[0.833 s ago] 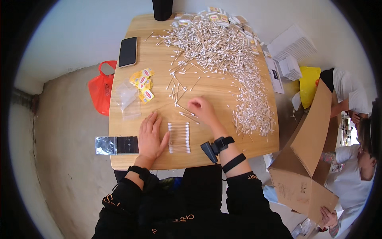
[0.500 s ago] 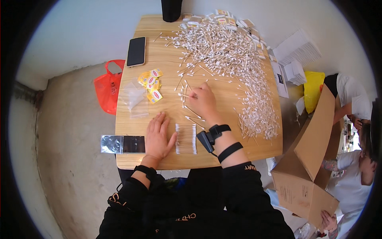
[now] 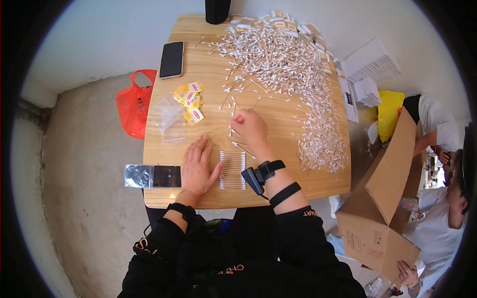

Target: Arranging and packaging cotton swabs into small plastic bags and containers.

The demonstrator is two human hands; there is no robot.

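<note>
My right hand point(image 3: 250, 127) is closed in a pinch over a few loose cotton swabs point(image 3: 230, 124) in the middle of the wooden table. A swab seems to be in its curled fingers, which mostly hide it. My left hand point(image 3: 198, 168) lies flat with its fingers stretched out and holds nothing. Its thumb rests beside a neat row of cotton swabs point(image 3: 233, 171) laid parallel, white tips lined up on both sides. Several more loose swabs point(image 3: 243, 147) lie between that row and my right hand. Each of my wrists wears a black band.
A large heap of cotton swabs point(image 3: 278, 57) covers the far right, with small packs point(image 3: 285, 26) behind. At left lie a phone point(image 3: 172, 59), yellow cards point(image 3: 194, 115), clear bags point(image 3: 171, 119) and a dark packet point(image 3: 166, 177). Off the right edge, a person handles a cardboard box point(image 3: 365, 233).
My right hand has drawn its fingers in, and the swab that stuck out at its fingertips no longer shows there. My left hand stays flat beside the row. The whole view has shifted slightly.
</note>
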